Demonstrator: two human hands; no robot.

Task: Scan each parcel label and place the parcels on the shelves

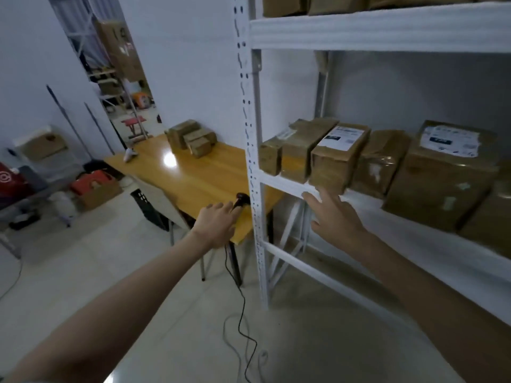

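My left hand (217, 223) grips a black barcode scanner (241, 199) over the near corner of the wooden table (193, 178); its cable hangs to the floor. My right hand (333, 217) is open with fingers spread, just below a labelled brown parcel (336, 161) that stands at the front of the white shelf (287, 186). Several more brown parcels sit in a row on that shelf, among them a large labelled box (442, 175). A small stack of parcels (192, 137) rests at the table's far end.
The shelf's perforated white upright (253, 161) stands between my hands. More boxes (284, 5) fill the upper shelf. A chair (157, 199) and black crate (146, 205) sit by the table. Bins and an open carton (96, 189) stand at the left; the scanner cable (243, 322) trails on the floor.
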